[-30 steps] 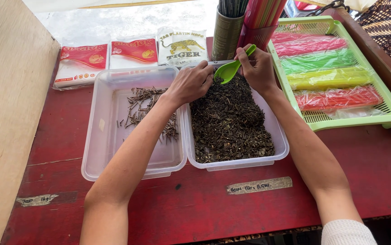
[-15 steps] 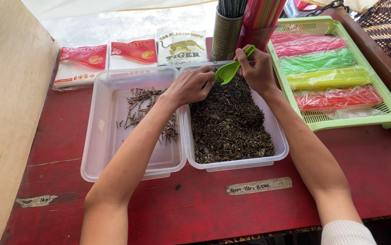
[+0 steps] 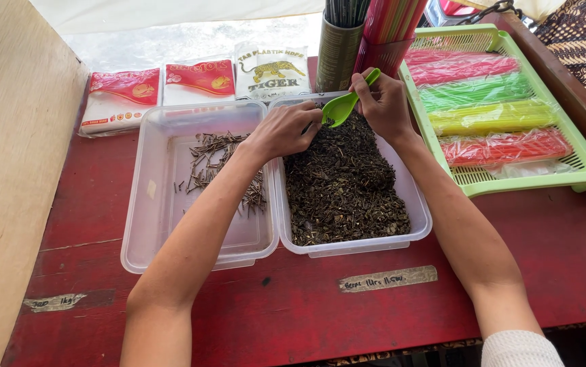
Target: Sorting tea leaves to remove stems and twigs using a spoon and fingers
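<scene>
My right hand grips a green plastic scoop by its handle, bowl held over the far end of a clear tub full of dark dried tea leaves. My left hand reaches over the tub's left rim, fingertips pinched together at the leaves just beside the scoop; whether they hold anything is hidden. To the left stands a second clear tub with a loose scatter of thin dark stems on its bottom.
Both tubs rest on a red wooden table. A green slotted tray of coloured packets stands at the right. Three flat packets and two cups of straws line the far edge. A plywood panel runs along the left.
Hands and scoop stay at the far end of the tea tub; my left fingers have closed in slightly toward the scoop. The view has shifted a little.
</scene>
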